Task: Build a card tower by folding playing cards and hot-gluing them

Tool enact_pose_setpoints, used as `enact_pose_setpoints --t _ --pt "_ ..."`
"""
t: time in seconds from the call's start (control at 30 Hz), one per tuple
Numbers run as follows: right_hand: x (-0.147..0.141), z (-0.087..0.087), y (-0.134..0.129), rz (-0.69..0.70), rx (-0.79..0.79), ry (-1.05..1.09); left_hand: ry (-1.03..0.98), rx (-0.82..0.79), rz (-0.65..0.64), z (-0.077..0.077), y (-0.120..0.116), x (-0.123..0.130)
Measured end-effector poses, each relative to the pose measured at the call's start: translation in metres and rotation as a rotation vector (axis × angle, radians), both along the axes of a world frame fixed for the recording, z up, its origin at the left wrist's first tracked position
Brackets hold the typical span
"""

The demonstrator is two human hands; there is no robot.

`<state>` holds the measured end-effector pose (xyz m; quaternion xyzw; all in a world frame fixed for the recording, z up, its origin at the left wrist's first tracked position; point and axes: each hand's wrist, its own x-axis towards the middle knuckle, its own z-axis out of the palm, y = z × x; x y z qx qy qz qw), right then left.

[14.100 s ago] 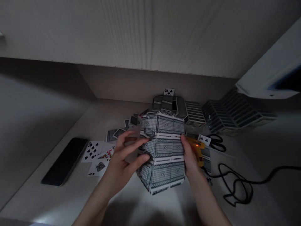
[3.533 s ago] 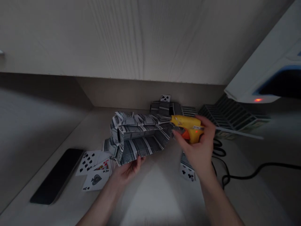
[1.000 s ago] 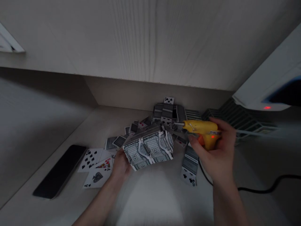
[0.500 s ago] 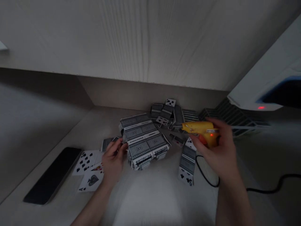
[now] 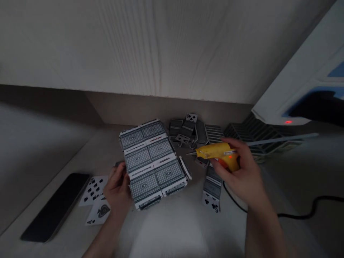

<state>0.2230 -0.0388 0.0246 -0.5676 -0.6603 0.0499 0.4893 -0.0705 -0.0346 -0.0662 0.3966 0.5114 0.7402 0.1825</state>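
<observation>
A box-like structure of playing cards [image 5: 153, 161], patterned backs outward, is gripped at its left side by my left hand [image 5: 118, 186]; the fingertips are partly hidden behind it. It is tilted so its broad face shows. My right hand [image 5: 243, 175] is wrapped round a yellow hot glue gun [image 5: 215, 152] with a small red light. The gun's nozzle points left, just right of the structure and apart from it. A pale glue stick [image 5: 285, 138] sticks out of the gun's rear. Below the gun lies a strip of joined cards [image 5: 211, 190].
A black phone [image 5: 56, 206] lies at left beside loose face-up cards [image 5: 92, 190]. More folded cards [image 5: 185, 130] are piled against the back wall. Dark slatted racks [image 5: 242, 134] and a white device [image 5: 292, 89] stand at right. A black cord [image 5: 298, 215] runs along the right side.
My left hand has raised and tilted the card structure, showing more of its broad face. The glue gun has moved left, towards it, and its nozzle now shows clearly.
</observation>
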Motion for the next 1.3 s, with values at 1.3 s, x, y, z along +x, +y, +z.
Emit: enact_pose_setpoints --t 1.3 --pt "-0.027 0.010 -0.021 -0.064 0.044 0.051 0.179 0.138 0.039 0.008 -0.006 -0.004"
